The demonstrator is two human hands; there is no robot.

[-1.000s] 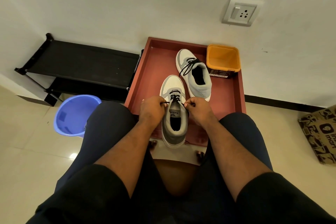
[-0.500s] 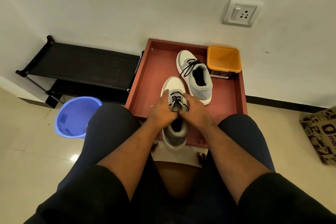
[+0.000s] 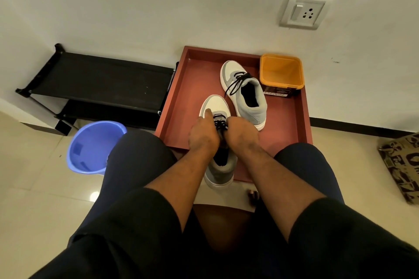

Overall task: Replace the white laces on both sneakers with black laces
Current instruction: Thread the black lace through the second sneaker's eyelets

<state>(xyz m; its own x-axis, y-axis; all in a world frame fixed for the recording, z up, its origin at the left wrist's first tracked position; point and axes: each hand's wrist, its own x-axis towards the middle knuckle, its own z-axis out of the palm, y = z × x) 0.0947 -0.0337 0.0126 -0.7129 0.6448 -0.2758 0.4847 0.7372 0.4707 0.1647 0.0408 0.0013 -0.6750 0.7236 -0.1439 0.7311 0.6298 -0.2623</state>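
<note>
Two grey-and-white sneakers sit on a red tray [image 3: 179,95]. The near sneaker [image 3: 216,104] points away from me, its heel overhanging the tray's front edge. A black lace [image 3: 220,123] crosses its eyelets. My left hand [image 3: 203,135] and my right hand [image 3: 242,133] meet over its tongue with fingers curled on the black lace; the fingertips are hidden, apart from one left finger lying on the toe panel. The far sneaker [image 3: 246,95] lies angled to the right, with a black lace [image 3: 237,81] loosely threaded and its ends trailing.
An orange tub [image 3: 281,70] stands in the tray's back right corner. A blue bucket [image 3: 90,147] is on the floor at left, a black shoe rack [image 3: 97,81] behind it. A printed bag [image 3: 401,165] lies at right. My knees flank the tray.
My hands, a second ago apart and pulling lace ends to each side, have come together over the near sneaker's tongue.
</note>
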